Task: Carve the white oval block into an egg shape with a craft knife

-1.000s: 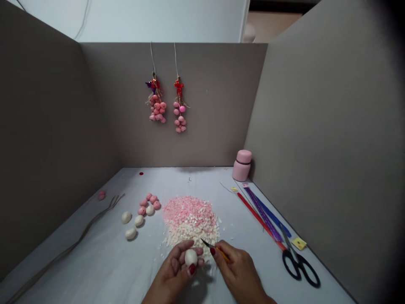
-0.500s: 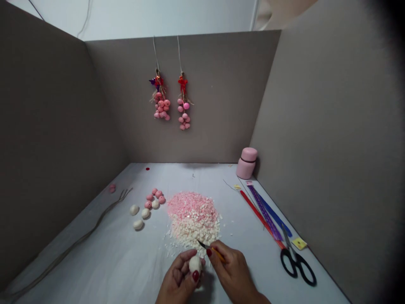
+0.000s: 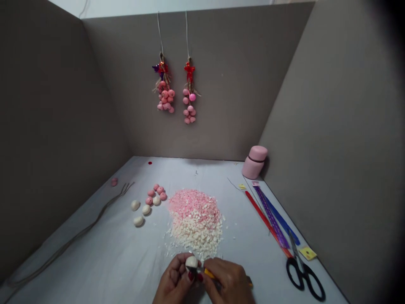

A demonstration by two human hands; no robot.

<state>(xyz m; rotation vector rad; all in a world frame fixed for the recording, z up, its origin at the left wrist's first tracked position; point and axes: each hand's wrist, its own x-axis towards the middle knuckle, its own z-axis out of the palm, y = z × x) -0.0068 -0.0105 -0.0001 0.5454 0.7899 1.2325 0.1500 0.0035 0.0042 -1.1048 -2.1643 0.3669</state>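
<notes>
At the front middle, my left hand (image 3: pixel 174 279) grips a small white ball (image 3: pixel 191 261) between thumb and fingers. My right hand (image 3: pixel 228 278) is closed around a craft knife (image 3: pixel 209 273) with a yellow handle. Its dark blade lies against the lower side of the ball, close to both thumbs. Just beyond the hands spreads a pile of shavings, with white shavings (image 3: pixel 199 236) nearer me and pink shavings (image 3: pixel 190 200) farther back. To the left of the pile are several white balls (image 3: pixel 138 221) and several pink balls (image 3: pixel 151 193).
Brown cords (image 3: pixel 91 226) run along the left. Scissors (image 3: pixel 304 274), a red strip (image 3: pixel 262 217), a purple strip (image 3: pixel 271 215) and a blue strip (image 3: pixel 281 219) lie right. A pink jar (image 3: pixel 255 162) stands at the back right corner. Two pink ball bunches (image 3: pixel 190 110) hang on the grey back wall (image 3: pixel 234 101).
The knife blade has come from over the shavings onto the ball, as my right hand turned and moved down toward my left. The whole view has tilted downward.
</notes>
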